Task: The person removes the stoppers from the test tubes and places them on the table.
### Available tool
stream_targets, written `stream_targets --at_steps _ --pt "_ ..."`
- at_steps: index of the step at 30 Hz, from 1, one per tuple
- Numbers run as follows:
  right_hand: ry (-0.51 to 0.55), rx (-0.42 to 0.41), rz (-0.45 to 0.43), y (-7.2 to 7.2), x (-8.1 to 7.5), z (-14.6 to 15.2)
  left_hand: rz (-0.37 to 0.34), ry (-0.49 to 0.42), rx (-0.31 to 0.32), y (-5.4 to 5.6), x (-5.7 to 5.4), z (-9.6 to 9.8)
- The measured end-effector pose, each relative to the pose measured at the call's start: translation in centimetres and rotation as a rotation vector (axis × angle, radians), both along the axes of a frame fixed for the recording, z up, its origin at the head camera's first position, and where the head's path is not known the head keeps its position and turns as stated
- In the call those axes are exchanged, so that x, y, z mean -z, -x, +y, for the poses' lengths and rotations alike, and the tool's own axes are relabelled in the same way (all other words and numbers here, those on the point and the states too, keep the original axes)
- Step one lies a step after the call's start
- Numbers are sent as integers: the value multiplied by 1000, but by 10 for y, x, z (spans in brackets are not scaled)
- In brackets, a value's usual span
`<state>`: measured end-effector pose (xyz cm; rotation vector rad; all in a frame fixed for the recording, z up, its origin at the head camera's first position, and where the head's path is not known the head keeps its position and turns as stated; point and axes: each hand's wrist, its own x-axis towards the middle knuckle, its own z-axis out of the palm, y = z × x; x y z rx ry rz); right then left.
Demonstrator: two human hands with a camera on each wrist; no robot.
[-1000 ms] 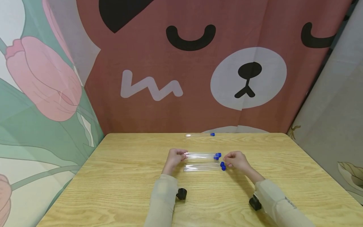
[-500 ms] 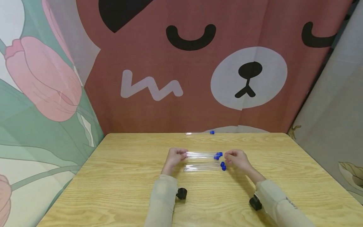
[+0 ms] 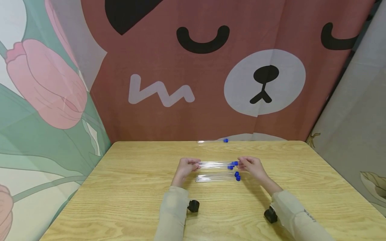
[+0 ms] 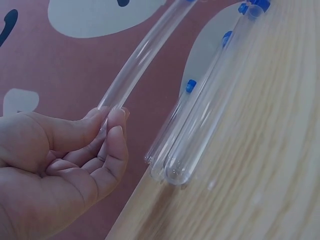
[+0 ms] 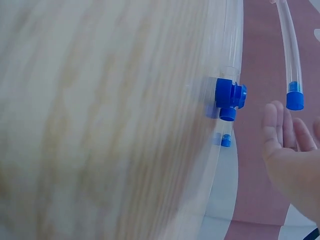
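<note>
My left hand (image 3: 184,169) pinches the rounded end of a clear test tube (image 4: 142,60) between thumb and fingers, holding it raised above the table. The tube lies level in the head view, its blue cap (image 5: 295,101) pointing right. Just beside that cap is my right hand (image 3: 252,167); in the right wrist view its fingers are apart from the cap, loosely bent, with nothing between them. Below the raised tube, more capped test tubes (image 3: 212,177) lie side by side on the table, caps to the right.
Another test tube (image 3: 209,142) with a blue cap (image 3: 226,140) lies at the far edge of the wooden table (image 3: 129,194). A curtain (image 3: 163,124) printed with a bear hangs right behind that edge. Black wrist cameras sit under both sleeves.
My right hand has risen slightly and come closer to the raised tube's cap. The left hand keeps its pinch almost in place. The far tube has shifted slightly back.
</note>
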<state>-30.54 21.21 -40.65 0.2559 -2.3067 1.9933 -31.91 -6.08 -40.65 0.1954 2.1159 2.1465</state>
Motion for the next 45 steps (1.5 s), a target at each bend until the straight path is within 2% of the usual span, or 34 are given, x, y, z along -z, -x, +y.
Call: stream_targets --at_steps 2,4,12,16,24,33,40,45 --pt "-4 -5 -3 1 1 0 6 -2 4 0 0 1" --pt "-20 -15 -3 1 1 0 9 -11 1 4 6 1" --pt "-54 -84 46 0 3 2 9 1 5 3 4 4" --pt "-43 -89 83 1 6 3 5 -6 4 2 4 6" --pt "-68 -37 65 0 3 1 11 -5 11 3 3 7" --pt "-193 69 77 -3 -5 -2 32 -7 15 2 3 8" --pt "-236 152 69 -3 -6 -3 24 -10 8 1 3 9" --pt "-271 184 104 -3 -4 -5 32 -20 7 0 5 8"
